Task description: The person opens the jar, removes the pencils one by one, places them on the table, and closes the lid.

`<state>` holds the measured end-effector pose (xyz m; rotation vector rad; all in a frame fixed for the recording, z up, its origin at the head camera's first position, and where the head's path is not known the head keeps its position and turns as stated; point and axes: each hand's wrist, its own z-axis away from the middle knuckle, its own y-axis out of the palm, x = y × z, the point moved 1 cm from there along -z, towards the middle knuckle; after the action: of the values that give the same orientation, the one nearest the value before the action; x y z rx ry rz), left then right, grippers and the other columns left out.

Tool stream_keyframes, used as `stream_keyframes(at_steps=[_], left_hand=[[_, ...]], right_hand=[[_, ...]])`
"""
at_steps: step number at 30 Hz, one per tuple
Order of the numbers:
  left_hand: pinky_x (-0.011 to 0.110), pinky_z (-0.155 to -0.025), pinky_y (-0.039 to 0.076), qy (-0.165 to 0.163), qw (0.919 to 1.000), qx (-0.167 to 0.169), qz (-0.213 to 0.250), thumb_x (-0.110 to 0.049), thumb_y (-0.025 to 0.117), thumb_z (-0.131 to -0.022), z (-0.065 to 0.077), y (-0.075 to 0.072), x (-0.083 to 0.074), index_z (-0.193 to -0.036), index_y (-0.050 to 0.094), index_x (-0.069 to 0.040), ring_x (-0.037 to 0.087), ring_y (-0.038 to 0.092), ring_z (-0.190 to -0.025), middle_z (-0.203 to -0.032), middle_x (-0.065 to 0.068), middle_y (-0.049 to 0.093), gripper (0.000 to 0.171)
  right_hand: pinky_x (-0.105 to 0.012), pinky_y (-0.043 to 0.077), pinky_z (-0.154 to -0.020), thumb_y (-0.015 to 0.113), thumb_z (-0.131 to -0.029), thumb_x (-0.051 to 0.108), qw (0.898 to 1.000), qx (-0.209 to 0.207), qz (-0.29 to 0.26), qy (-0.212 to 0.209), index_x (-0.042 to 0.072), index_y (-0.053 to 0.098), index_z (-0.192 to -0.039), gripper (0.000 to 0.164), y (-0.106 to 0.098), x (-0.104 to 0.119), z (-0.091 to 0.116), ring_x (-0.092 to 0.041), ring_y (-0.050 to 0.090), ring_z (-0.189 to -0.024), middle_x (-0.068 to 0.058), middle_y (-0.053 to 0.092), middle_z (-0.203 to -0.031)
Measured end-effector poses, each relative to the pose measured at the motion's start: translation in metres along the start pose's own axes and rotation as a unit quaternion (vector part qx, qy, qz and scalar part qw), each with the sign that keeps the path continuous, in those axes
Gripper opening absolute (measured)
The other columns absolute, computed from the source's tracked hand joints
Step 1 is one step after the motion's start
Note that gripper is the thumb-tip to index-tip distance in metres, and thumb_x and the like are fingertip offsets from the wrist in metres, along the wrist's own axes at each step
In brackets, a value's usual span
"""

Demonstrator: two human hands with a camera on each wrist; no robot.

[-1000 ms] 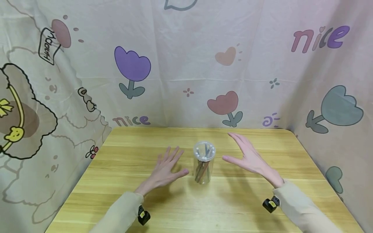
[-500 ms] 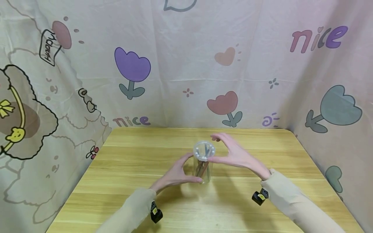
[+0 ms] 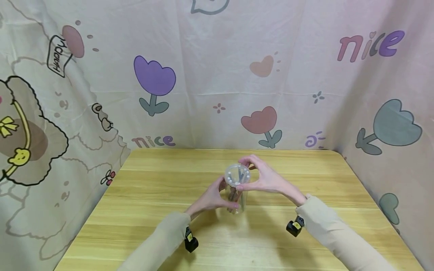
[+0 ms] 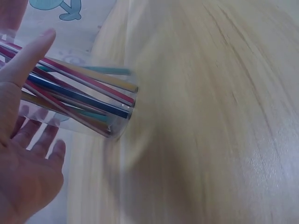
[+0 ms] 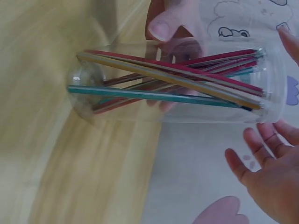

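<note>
My left hand curls round the jar, my right hand round its lid; uneven force could tip it.

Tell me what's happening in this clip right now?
A person has both hands at a clear, lidded jar standing upright on the wooden table. Inside are thin coloured sticks, including red, yellow, teal and blue ones. The left hand curves around the jar's body, while the right hand is at the lid, with thumb and fingers on opposite sides; whether it grips is hard to tell. The lid is on and the sticks are all inside.
</note>
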<state>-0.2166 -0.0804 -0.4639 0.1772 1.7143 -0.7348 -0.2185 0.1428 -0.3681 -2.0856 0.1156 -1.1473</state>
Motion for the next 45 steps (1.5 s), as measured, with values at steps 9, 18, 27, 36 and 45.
stream_keyframes(at_steps=[9, 18, 27, 36, 45], left_hand=[[0.051, -0.117, 0.044, -0.005, 0.9997, -0.014, 0.019, -0.015, 0.092, -0.072, -0.005, 0.001, 0.003, -0.152, 0.035, -0.004, 0.031, 0.053, -0.135, -0.148, 0.010, 0.053, 0.099], [0.052, -0.117, 0.044, -0.005, 0.9998, -0.020, 0.006, -0.018, 0.092, -0.071, -0.003, 0.000, 0.002, -0.151, 0.037, -0.004, 0.031, 0.054, -0.134, -0.147, 0.009, 0.053, 0.098], [0.046, -0.116, 0.046, -0.010, 0.9992, -0.021, 0.034, -0.014, 0.092, -0.071, -0.002, -0.001, 0.002, -0.150, 0.038, -0.004, 0.032, 0.057, -0.130, -0.145, 0.012, 0.052, 0.097], [0.049, -0.116, 0.046, 0.010, 0.9993, -0.015, 0.032, -0.018, 0.091, -0.073, 0.000, -0.003, 0.006, -0.152, 0.039, -0.014, 0.031, 0.057, -0.131, -0.147, 0.008, 0.054, 0.095], [0.048, -0.114, 0.048, -0.001, 0.9996, -0.010, 0.027, -0.021, 0.091, -0.073, 0.000, -0.003, 0.008, -0.147, 0.048, -0.017, 0.030, 0.056, -0.134, -0.147, 0.004, 0.056, 0.086]], right_hand=[[-0.042, 0.055, -0.097, 0.091, -0.069, 0.021, 0.999, -0.026, -0.028, 0.010, 0.002, 0.058, -0.130, 0.073, 0.009, -0.011, -0.002, -0.018, 0.055, -0.107, -0.007, 0.062, -0.119], [-0.042, 0.054, -0.098, 0.091, -0.070, 0.021, 0.999, -0.029, -0.036, 0.009, 0.007, 0.059, -0.129, 0.069, 0.013, -0.015, -0.001, -0.018, 0.054, -0.108, -0.007, 0.061, -0.120], [-0.035, 0.053, -0.099, 0.093, -0.066, 0.023, 0.999, -0.034, -0.024, 0.005, 0.007, 0.059, -0.130, 0.074, 0.016, -0.016, -0.002, -0.019, 0.056, -0.112, -0.012, 0.062, -0.125], [-0.033, 0.053, -0.098, 0.091, -0.069, 0.023, 0.998, -0.052, -0.039, -0.001, 0.011, 0.064, -0.125, 0.064, 0.021, -0.018, -0.003, -0.020, 0.059, -0.110, -0.009, 0.066, -0.122], [-0.039, 0.049, -0.100, 0.093, -0.067, 0.024, 0.997, -0.061, -0.051, 0.003, 0.013, 0.066, -0.126, 0.066, 0.021, -0.022, -0.002, -0.021, 0.060, -0.111, -0.006, 0.068, -0.123]])
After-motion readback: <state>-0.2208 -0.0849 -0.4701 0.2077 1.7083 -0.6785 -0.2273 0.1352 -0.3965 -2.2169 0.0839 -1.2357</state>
